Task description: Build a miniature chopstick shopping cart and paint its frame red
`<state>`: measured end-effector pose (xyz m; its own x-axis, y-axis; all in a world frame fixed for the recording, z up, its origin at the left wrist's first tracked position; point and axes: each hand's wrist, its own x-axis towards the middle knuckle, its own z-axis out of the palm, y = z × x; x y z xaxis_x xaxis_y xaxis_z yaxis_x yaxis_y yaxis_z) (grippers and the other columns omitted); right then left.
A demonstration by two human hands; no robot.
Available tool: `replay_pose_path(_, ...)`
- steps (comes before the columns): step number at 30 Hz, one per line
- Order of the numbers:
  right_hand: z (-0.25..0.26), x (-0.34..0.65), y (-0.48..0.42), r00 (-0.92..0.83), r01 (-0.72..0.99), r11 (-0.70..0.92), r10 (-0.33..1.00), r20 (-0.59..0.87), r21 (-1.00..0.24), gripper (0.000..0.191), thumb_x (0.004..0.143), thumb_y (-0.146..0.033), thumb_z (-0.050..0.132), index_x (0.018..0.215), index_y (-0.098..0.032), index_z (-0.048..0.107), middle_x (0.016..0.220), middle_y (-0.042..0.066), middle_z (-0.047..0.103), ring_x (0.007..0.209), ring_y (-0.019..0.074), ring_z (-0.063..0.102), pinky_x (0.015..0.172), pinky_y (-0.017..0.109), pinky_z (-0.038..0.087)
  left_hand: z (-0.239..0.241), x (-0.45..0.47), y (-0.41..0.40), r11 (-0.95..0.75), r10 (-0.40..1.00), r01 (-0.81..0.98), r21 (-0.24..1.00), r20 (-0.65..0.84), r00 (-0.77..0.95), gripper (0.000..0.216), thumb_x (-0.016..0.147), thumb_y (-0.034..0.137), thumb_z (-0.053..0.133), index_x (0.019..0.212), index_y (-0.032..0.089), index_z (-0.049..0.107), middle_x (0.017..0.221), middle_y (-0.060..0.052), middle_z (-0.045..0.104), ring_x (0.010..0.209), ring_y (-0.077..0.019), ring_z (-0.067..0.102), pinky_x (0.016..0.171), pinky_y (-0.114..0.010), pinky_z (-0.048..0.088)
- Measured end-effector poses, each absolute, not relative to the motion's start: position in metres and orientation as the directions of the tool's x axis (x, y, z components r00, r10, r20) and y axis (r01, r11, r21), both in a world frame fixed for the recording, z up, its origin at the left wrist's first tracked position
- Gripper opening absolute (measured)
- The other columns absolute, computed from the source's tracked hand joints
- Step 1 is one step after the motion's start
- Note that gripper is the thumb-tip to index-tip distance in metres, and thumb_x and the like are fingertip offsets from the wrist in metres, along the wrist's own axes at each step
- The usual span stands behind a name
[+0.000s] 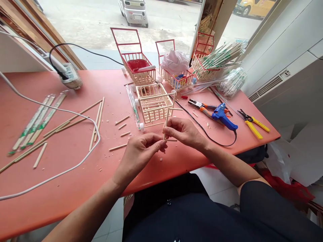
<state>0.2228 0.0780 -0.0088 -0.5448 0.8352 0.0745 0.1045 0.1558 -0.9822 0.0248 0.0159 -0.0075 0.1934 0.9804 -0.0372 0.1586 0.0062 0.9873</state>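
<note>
Close to the table's front edge, my two hands meet around a small frame of wooden sticks (167, 116), with one long upright stick and short crosspieces. My left hand (141, 149) pinches its lower end between thumb and fingers. Slightly higher, my right hand (185, 132) is closed on the upright. Just behind the frame stands an unpainted stick basket cart (153, 116) with round white wheels. Whether the frame touches the cart I cannot tell. Cut stick pieces (118, 147) lie left of my left hand. To the right of my right hand lies a blue glue gun (222, 116).
Three red-trimmed stick carts (136, 75) stand at the back, near wrapped chopsticks (219, 60). Pliers (202, 107) and yellow-handled wire strippers (253, 124) lie at right. Wrapped chopsticks (40, 119), loose sticks and a white cable (83, 163) occupy the left side of the red table (83, 188).
</note>
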Motion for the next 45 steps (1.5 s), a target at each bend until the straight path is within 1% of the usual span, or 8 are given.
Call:
replay_pose_path(5,-0.009,0.225,0.076,-0.574,0.121,0.186,0.814,0.084,-0.975,0.045,0.098,-0.061,0.075,0.083,-0.019,0.067,0.080,0.003,0.074,0.076,0.0149,0.063,0.073,0.029,0.046,-0.009,0.021,0.021,0.045,0.967,0.143,0.989,-0.079,0.241,0.034,0.086,0.050,0.085,0.095,0.018,0.086,0.085,-0.010,0.084,0.076,-0.0253,0.081,0.067,-0.031,0.065)
replay_pose_path(11,-0.008,0.224,0.076,-0.583,0.160,0.251,0.805,0.114,-0.955,0.047,0.099,-0.061,0.073,0.079,-0.019,0.066,0.075,0.001,0.071,0.072,0.0134,0.058,0.069,0.028,0.043,-0.013,0.023,0.020,0.065,0.968,0.131,0.989,-0.094,0.232,0.035,0.089,0.053,0.081,0.085,0.018,0.084,0.077,-0.010,0.081,0.070,-0.0237,0.079,0.061,-0.029,0.063)
replay_pose_path(16,-0.009,0.223,0.076,-0.615,0.191,0.306,0.778,0.129,-0.932,0.042,0.101,-0.052,0.073,0.077,-0.019,0.064,0.071,-0.003,0.064,0.068,0.0114,0.052,0.068,0.027,0.040,-0.010,0.014,0.023,-0.009,0.965,0.228,0.974,-0.051,0.256,0.032,0.087,0.051,0.083,0.095,0.020,0.086,0.090,-0.010,0.085,0.081,-0.0248,0.081,0.071,-0.031,0.064)
replay_pose_path(20,-0.010,0.221,0.075,-0.646,0.187,0.407,0.736,0.200,-0.894,0.035,0.104,-0.035,0.067,0.074,-0.020,0.058,0.069,-0.004,0.059,0.068,0.0110,0.048,0.070,0.027,0.040,-0.004,0.005,0.027,-0.023,0.995,0.176,0.984,0.005,0.100,0.039,0.082,0.049,0.090,0.106,0.019,0.085,0.101,-0.011,0.085,0.084,-0.0229,0.078,0.072,-0.030,0.062)
replay_pose_path(29,-0.014,0.218,0.074,-0.717,0.193,0.488,0.662,0.217,-0.851,0.031,0.104,-0.031,0.065,0.076,-0.021,0.057,0.071,-0.003,0.058,0.068,0.0121,0.047,0.068,0.027,0.039,-0.007,0.014,0.029,-0.035,0.995,-0.005,0.999,0.034,-0.094,0.029,0.080,0.038,0.090,0.100,0.018,0.085,0.088,-0.006,0.079,0.070,-0.0143,0.065,0.066,-0.027,0.056)
replay_pose_path(39,-0.018,0.216,0.072,-0.749,0.217,0.491,0.638,0.178,-0.844,0.028,0.104,-0.032,0.066,0.079,-0.020,0.065,0.077,0.000,0.069,0.074,0.0142,0.056,0.072,0.028,0.044,-0.004,0.019,0.029,-0.045,0.998,-0.040,0.998,0.043,-0.049,0.030,0.081,0.045,0.090,0.078,0.018,0.079,0.070,-0.003,0.071,0.063,-0.0139,0.061,0.061,-0.027,0.052)
replay_pose_path(43,-0.013,0.220,0.076,-0.686,0.221,0.448,0.703,0.189,-0.866,0.020,0.099,-0.037,0.076,0.090,-0.020,0.073,0.081,0.000,0.073,0.073,0.0129,0.059,0.071,0.028,0.044,-0.002,0.015,0.029,-0.046,0.997,-0.032,0.998,0.044,-0.057,0.023,0.084,0.039,0.086,0.079,0.018,0.081,0.066,-0.002,0.070,0.062,-0.0141,0.061,0.061,-0.027,0.051)
replay_pose_path(45,-0.008,0.223,0.078,-0.590,0.247,0.416,0.781,0.204,-0.875,0.027,0.094,-0.044,0.081,0.101,-0.019,0.074,0.085,0.000,0.074,0.075,0.0132,0.061,0.071,0.028,0.045,-0.001,0.014,0.028,-0.048,0.996,-0.003,0.999,0.047,-0.081,0.020,0.084,0.038,0.085,0.081,0.018,0.083,0.066,-0.003,0.070,0.063,-0.0148,0.062,0.061,-0.027,0.051)
